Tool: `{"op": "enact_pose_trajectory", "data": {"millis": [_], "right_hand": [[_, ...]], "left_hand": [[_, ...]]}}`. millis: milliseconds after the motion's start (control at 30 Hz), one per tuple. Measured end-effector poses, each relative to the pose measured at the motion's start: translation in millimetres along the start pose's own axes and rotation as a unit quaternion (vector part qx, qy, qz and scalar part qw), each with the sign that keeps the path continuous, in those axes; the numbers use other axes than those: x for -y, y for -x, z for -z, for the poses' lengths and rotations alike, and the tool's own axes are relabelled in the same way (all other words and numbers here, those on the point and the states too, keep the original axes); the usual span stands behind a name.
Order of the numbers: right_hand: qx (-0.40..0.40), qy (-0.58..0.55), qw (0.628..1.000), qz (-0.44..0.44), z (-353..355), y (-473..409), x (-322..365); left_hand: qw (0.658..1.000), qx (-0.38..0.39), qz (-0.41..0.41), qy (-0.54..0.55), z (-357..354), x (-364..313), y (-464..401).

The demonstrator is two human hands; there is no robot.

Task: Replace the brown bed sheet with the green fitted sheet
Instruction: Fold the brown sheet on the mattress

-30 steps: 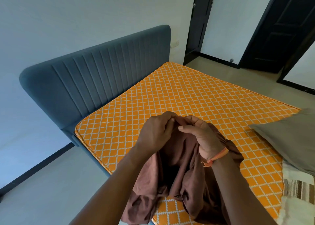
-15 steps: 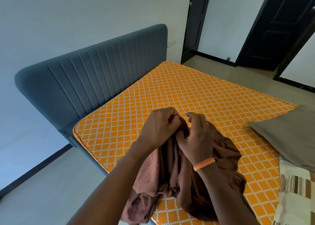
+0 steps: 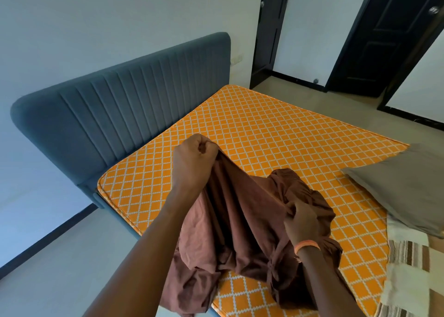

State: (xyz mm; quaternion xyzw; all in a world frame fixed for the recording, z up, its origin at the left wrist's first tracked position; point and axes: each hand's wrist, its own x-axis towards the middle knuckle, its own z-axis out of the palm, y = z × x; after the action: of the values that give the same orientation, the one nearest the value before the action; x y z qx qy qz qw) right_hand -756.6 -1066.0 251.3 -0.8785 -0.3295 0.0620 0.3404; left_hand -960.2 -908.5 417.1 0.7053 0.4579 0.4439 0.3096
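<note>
Your left hand (image 3: 192, 162) is fisted tight around one edge of the brown bed sheet (image 3: 242, 223), lifted above the bare orange mattress (image 3: 264, 134), while your right hand (image 3: 301, 223) pinches a fold lower down, so the cloth stretches between them and the rest lies bunched at the near edge. Gather the slack evenly and carry the bundle clear of the grey pillow (image 3: 406, 187) and striped cloth (image 3: 408, 268); no green sheet shows.

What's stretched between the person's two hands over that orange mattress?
In the head view, a taut span of the brown bed sheet runs between the left hand and the right hand; both grip it, and the rest bunches on the mattress.
</note>
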Motion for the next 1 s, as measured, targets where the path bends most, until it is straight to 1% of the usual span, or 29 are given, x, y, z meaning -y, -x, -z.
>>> {"op": "enact_pose_trajectory", "data": {"millis": [100, 167, 200, 233, 300, 333, 367, 433, 533, 600, 633, 700, 733, 833, 867, 900, 1000], "right_hand": [[0.030, -0.174, 0.984, -0.019, 15.4, -1.5, 28.7], [0.073, -0.257, 0.964, 0.014, 30.6, -6.3, 60.7], [0.095, -0.273, 0.956, 0.055, 39.9, -8.7, 77.2], [0.114, -0.272, 0.949, 0.112, 49.1, -11.2, 93.4], [0.131, -0.234, 0.936, 0.226, 62.9, -15.1, 119.9], [0.133, -0.216, 0.931, 0.263, 67.3, -16.3, 128.5], [0.131, -0.209, 0.927, 0.282, 70.2, -17.1, 134.6], [0.103, -0.205, 0.925, 0.302, 70.9, -19.8, 133.2], [0.056, -0.138, 0.937, 0.317, 62.8, -23.6, 105.2], [0.063, -0.082, 0.946, 0.307, 52.2, -21.7, 79.2], [0.080, -0.074, 0.951, 0.290, 46.0, -19.1, 67.2], [0.116, -0.116, 0.959, 0.230, 36.7, -7.8, 52.6], [0.119, -0.153, 0.960, 0.201, 35.3, -1.3, 51.0], [0.110, -0.314, 0.937, 0.110, 32.6, 10.6, 49.7], [0.122, -0.338, 0.928, 0.097, 32.5, 11.7, 48.0], [0.143, -0.334, 0.926, 0.104, 32.4, 11.8, 45.4], [0.260, -0.257, 0.920, 0.138, 34.8, 11.4, 39.3]], "left_hand": [[0.997, 0.046, 0.011, -0.053, -6.4, 9.0, 2.9], [0.990, 0.079, -0.006, -0.117, -10.2, 10.9, 8.8], [0.984, 0.114, -0.031, -0.135, -12.9, 10.4, 13.6], [0.976, 0.164, -0.067, -0.127, -17.2, 8.7, 18.9], [0.953, 0.272, -0.112, -0.070, -25.4, -2.2, 28.9], [0.944, 0.306, -0.117, -0.040, -29.1, -6.1, 32.6], [0.942, 0.311, -0.120, -0.026, -33.4, -5.1, 33.5], [0.951, 0.275, -0.134, -0.049, -36.0, -4.3, 30.8], [0.950, 0.256, -0.155, -0.086, -32.4, 3.1, 26.2], [0.956, 0.245, -0.145, -0.066, -27.8, 4.0, 24.9], [0.963, 0.230, -0.133, -0.051, -26.0, 3.8, 23.6], [0.973, 0.194, -0.122, -0.029, -23.3, 2.6, 20.7], [0.975, 0.183, -0.122, -0.023, -22.9, 2.9, 19.3], [0.979, 0.167, -0.118, -0.013, -21.9, 4.6, 15.2], [0.981, 0.157, -0.111, -0.013, -21.4, 6.5, 13.6], [0.984, 0.144, -0.101, -0.013, -20.5, 8.9, 11.3], [0.994, 0.086, -0.064, -0.019, -16.3, 17.4, 1.8]]}}
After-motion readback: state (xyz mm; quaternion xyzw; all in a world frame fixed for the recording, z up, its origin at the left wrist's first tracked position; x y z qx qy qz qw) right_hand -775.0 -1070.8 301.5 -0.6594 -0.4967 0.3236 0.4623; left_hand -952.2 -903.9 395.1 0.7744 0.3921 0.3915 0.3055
